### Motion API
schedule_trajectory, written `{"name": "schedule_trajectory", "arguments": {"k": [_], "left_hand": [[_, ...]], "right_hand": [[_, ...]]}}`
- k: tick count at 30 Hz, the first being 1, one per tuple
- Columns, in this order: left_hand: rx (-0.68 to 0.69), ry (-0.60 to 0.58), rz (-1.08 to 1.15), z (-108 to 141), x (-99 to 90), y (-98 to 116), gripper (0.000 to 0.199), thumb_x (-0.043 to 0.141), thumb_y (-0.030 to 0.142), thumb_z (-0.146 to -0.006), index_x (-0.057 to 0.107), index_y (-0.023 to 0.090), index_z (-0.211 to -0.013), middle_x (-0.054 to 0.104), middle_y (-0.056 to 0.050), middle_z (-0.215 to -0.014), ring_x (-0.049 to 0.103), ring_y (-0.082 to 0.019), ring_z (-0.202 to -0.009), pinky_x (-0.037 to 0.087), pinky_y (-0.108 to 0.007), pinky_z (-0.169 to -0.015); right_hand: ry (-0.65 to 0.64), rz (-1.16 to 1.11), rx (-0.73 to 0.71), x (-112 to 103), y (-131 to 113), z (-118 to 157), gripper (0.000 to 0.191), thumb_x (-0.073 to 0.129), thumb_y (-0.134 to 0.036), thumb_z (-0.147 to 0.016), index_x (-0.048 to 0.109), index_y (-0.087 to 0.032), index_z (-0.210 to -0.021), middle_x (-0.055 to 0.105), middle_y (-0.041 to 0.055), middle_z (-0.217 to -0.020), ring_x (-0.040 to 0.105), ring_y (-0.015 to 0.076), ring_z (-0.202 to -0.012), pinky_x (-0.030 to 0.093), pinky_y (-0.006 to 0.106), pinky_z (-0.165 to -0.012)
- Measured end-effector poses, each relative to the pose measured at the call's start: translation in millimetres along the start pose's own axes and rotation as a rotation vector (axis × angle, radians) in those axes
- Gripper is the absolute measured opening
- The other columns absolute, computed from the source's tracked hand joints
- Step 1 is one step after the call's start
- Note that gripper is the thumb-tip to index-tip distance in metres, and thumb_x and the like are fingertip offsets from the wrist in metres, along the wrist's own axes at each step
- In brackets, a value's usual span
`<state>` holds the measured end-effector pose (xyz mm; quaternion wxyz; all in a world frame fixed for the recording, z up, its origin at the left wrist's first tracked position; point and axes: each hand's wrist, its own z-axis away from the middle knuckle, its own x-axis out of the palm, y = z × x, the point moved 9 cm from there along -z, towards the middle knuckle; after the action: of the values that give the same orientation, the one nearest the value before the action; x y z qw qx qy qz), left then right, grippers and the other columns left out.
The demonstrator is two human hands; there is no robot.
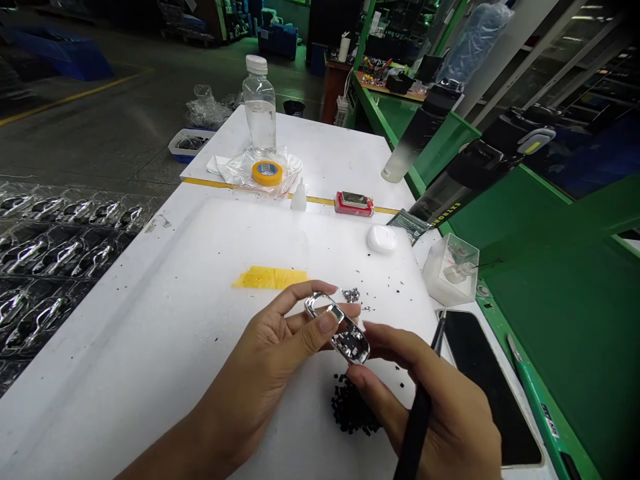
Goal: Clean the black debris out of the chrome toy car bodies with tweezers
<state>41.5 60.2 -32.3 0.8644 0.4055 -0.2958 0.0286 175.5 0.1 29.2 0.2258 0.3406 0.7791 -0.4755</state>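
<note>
A small chrome-coloured frame (345, 337) with an oval opening is held above the white work surface. My left hand (280, 340) pinches its upper part between thumb and fingers. At the frame's lower right end, the thumb and index finger of my right hand (435, 393) close around its edge. Black tweezers (417, 427) also rest in my right hand, their tip pointing up and away. Below the frame lies a pile of small black pieces (353, 407). Tiny dark and shiny bits (351, 294) are scattered just beyond the hands.
Yellow tape (273, 277) lies on the white sheet. Farther back are a tape roll (267, 173), a water bottle (261, 113), a dropper bottle (299, 197) and a red box (354, 204). To the right are a white case (381, 238), a clear container (450, 270), a phone (493, 387) and a green cutter (543, 413).
</note>
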Motion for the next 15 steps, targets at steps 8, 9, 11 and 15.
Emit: {"name": "schedule_trajectory", "arguments": {"k": [8,9,11,15], "left_hand": [[-0.125,-0.026,-0.14,0,4.3,-21,0.041,0.066,0.052,-0.096,0.07,0.019,-0.119,0.079,-0.007,-0.108,0.072,-0.02,-0.1,0.054,-0.03,-0.092],[-0.125,-0.023,-0.137,1,4.8,-21,0.04,0.066,0.051,-0.095,0.071,0.019,-0.117,0.079,-0.006,-0.107,0.072,-0.019,-0.099,0.054,-0.029,-0.091],[-0.114,-0.034,-0.132,2,6.7,-21,0.037,0.066,0.049,-0.095,0.073,0.018,-0.115,0.08,-0.006,-0.105,0.072,-0.018,-0.097,0.055,-0.027,-0.09],[-0.094,-0.082,-0.133,0,10.5,-19,0.034,0.063,0.047,-0.098,0.072,0.019,-0.115,0.08,-0.006,-0.106,0.074,-0.018,-0.1,0.056,-0.026,-0.09]], "right_hand": [[0.318,0.05,0.096,-12,-20,10,0.025,0.065,-0.048,-0.099,0.067,-0.026,-0.11,0.08,0.0038,-0.099,0.079,0.0201,-0.089,0.064,0.024,-0.081],[0.337,0.047,0.113,-12,-21,12,0.025,0.065,-0.049,-0.099,0.068,-0.026,-0.109,0.08,0.0035,-0.099,0.079,0.0204,-0.088,0.064,0.025,-0.08],[0.338,0.01,0.128,-10,-21,15,0.026,0.065,-0.051,-0.098,0.068,-0.027,-0.109,0.08,0.0035,-0.098,0.079,0.0207,-0.086,0.065,0.027,-0.078],[0.327,-0.014,0.111,-11,-19,11,0.026,0.064,-0.051,-0.099,0.068,-0.026,-0.108,0.08,0.0045,-0.095,0.079,0.0202,-0.083,0.064,0.026,-0.076]]}}
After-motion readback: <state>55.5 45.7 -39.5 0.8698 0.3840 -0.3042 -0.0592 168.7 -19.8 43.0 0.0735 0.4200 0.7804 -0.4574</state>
